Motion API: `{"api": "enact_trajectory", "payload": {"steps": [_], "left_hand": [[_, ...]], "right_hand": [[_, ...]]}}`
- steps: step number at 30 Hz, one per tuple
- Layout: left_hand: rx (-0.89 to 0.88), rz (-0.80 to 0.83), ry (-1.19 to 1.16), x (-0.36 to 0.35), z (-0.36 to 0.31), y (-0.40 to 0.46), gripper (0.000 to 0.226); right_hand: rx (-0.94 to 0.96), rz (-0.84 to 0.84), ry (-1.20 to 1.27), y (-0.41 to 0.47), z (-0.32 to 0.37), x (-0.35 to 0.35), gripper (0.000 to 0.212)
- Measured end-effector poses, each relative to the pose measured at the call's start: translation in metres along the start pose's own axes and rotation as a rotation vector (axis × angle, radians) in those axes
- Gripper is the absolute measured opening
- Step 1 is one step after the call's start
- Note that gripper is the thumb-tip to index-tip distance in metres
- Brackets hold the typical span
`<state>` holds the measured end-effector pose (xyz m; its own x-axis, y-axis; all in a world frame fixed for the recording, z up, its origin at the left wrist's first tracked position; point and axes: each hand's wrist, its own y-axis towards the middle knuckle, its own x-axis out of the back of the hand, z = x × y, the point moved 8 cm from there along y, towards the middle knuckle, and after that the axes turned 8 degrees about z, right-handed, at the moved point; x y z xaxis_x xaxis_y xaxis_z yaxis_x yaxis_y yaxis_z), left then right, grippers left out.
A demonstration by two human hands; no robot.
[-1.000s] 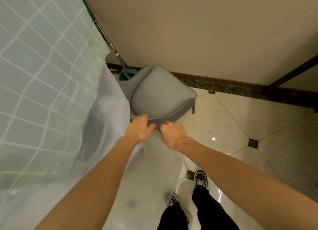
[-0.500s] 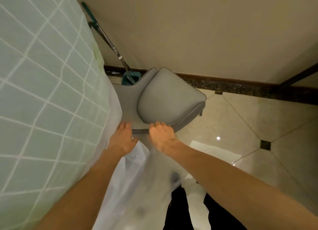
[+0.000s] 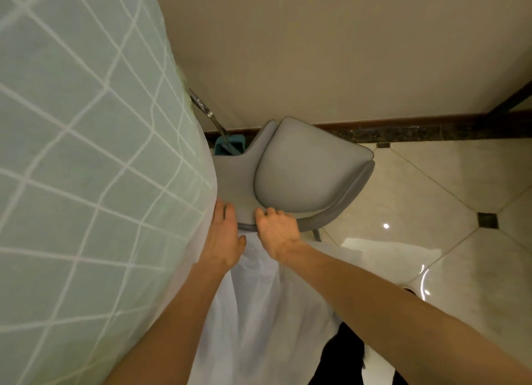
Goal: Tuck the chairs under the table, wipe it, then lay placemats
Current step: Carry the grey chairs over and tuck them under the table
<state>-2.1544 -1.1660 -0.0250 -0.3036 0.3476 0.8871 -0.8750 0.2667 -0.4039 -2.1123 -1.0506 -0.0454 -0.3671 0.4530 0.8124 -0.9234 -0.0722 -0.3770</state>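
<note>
Grey upholstery marks the chair (image 3: 305,171), which stands with its seat partly beneath the table's (image 3: 86,154) rounded edge and its padded backrest turned out toward the tiled floor (image 3: 431,200). One thin leg shows under the near corner of the backrest. The left hand (image 3: 223,240) lies with straight fingers on the near edge of the seat, close against the hanging cloth, the thumb spread to the side. The right hand (image 3: 277,229) has its fingers curled over the rim where the backrest meets the seat, gripping the chair there. Both forearms reach in from the bottom of the view, the hands just beside each other.

The table fills the left side, covered by a pale green tablecloth (image 3: 72,240) with a white grid pattern and a sheer white overhang (image 3: 259,312) that drapes down below the hands. Behind the chair a metal mop handle (image 3: 205,114) slants down to a teal mop head (image 3: 230,145) against the beige wall (image 3: 316,53), which ends in a dark speckled skirting (image 3: 417,129). Dark trousers (image 3: 339,358) show at the bottom, partly hidden by the overhang.
</note>
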Motion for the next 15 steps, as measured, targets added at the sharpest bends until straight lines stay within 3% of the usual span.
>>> {"api": "enact_trajectory", "payload": {"steps": [7,12,15], "left_hand": [[-0.016,-0.051,-0.018,0.009,0.031,0.011,0.074],[-0.026,-0.126,-0.011,0.022,0.032,0.014,0.068],[-0.066,-0.119,0.089,0.024,-0.001,0.005,0.063]], "right_hand": [[0.082,0.015,-0.170,-0.012,-0.001,0.003,0.026],[-0.009,0.034,-0.241,-0.054,-0.061,0.021,0.029],[-0.091,0.063,-0.276,-0.082,-0.114,0.033,0.029]]}}
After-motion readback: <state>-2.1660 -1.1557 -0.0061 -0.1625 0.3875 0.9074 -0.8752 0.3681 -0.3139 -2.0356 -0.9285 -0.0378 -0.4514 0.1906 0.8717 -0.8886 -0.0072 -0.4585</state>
